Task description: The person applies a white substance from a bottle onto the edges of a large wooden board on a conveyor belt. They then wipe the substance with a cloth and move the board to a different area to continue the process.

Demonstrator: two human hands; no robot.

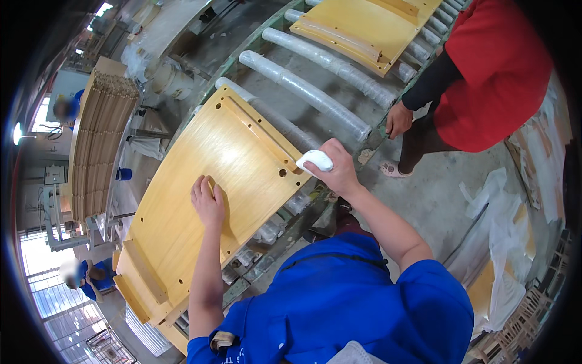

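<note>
A wide yellow varnished wooden panel (176, 200), with a raised strip near each end and several drilled holes, lies on the roller conveyor in front of me. My left hand (208, 200) rests on its middle, palm down with the fingers stretched out. At the panel's right end, my right hand (339, 170) is closed round a white wad (315, 161) that looks like a folded cloth or pad. The wad is at the corner, beside the end of the raised strip (260, 133). Whether it presses on the wood I cannot tell.
Film-wrapped rollers (303, 91) run on to a second yellow panel (364, 30). At right stands a person in a red garment (497, 73), a hand near the conveyor frame. Stacked boards (103, 145) stand at left. White sheeting (497, 242) covers things on the right.
</note>
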